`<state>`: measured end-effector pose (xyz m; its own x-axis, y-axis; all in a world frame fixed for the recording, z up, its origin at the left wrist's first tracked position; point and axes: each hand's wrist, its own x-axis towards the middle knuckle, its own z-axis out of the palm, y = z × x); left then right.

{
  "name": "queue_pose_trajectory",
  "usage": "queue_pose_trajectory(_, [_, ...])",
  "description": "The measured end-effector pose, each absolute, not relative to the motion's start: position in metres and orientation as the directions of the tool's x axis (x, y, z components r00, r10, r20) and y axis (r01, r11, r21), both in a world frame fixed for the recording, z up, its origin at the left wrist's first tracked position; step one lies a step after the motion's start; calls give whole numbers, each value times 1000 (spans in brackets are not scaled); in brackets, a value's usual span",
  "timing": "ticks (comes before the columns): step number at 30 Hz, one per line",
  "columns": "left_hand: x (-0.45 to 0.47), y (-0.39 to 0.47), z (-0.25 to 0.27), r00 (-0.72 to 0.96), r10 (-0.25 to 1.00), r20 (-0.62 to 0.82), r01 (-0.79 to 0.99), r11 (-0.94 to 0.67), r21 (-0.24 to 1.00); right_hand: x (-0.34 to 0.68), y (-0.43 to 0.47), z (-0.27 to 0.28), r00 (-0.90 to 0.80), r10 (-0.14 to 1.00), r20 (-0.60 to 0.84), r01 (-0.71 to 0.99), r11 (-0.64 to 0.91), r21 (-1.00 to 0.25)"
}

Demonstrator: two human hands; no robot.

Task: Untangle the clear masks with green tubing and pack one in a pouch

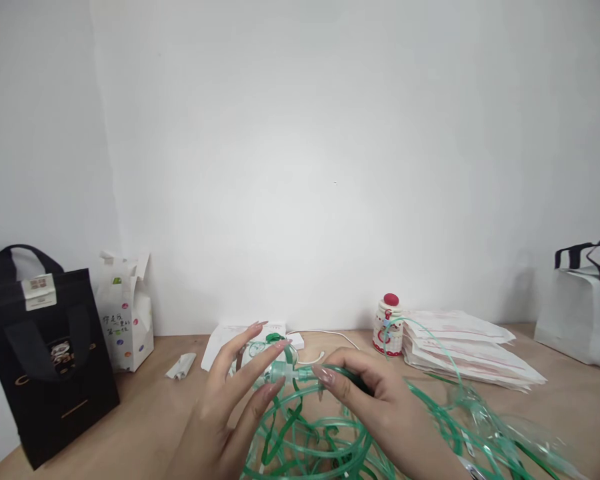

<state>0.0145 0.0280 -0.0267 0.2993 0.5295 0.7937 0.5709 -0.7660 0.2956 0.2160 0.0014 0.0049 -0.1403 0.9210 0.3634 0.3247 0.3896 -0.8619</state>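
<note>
My left hand [230, 393] has its thumb and index finger on either side of a clear green plastic nebulizer cup [279, 371], with the other fingers spread. A green-tinted clear mask part [257, 348] shows just behind those fingers. My right hand [375, 393] pinches the end connector of a green tube [307, 373] between thumb and fingers, in line with the cup. Loops of green tubing [325, 460] and dark green straps [283, 433] lie tangled on the table below both hands, partly hidden by them.
More clear masks [480, 413] and tubing lie at right. Behind stand a red-topped jar [389, 325] and stacked white paper packets [470, 353]. A black bag [50, 400] and white paper bag [125, 313] stand left, a white bag [570, 313] right. A crumpled wrapper [181, 366] lies left of centre.
</note>
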Motion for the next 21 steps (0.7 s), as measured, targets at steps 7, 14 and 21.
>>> queue_pose_trajectory(7, [12, 35, -28, 340, 385, 858, 646, -759, 85, 215, 6, 2, -145, 912, 384, 362, 410, -837])
queue_pose_trajectory(14, [13, 37, -21, 443, 175, 879, 656, -732, -184, 209, 12, -1, -224, 890, 398, 378, 456, -806])
queue_pose_trajectory(21, [11, 43, -26, 452, 202, 869, 683, -705, -191, 208, 13, -3, -197, 891, 409, 378, 454, -807])
